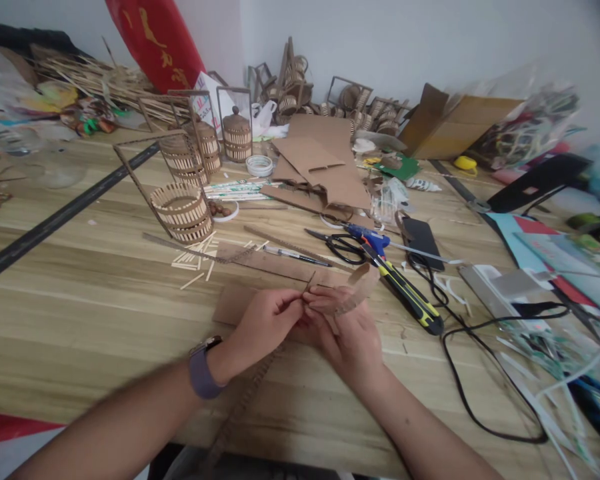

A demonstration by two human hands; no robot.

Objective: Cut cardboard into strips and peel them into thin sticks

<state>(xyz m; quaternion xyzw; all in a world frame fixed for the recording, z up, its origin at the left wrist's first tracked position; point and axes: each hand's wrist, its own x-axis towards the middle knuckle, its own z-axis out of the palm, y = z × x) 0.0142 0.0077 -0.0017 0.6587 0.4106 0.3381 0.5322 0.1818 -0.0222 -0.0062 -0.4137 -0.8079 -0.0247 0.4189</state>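
My left hand (267, 323), with a watch on a purple band (205, 373), pinches at the middle of the work. Its fingertips meet those of my right hand (353, 333), whose fingers are closed round a brown corrugated cardboard strip (364, 287). One end of the strip curls above the right hand. A blurred length hangs below the hands past the table edge; I cannot tell whether it is the same piece. A thin dark tip (310, 281) sticks up between the fingers. Under and behind the hands lie flat cardboard pieces (230, 303).
Small wooden sticks (195, 257) lie beside an open slatted bucket (183, 212) with a tall handle. A pen (297, 256), black scissors (345, 248), a blue glue gun (367, 237) and a yellow-black utility knife (405, 297) lie ahead. A black cable (455, 373) loops at right.
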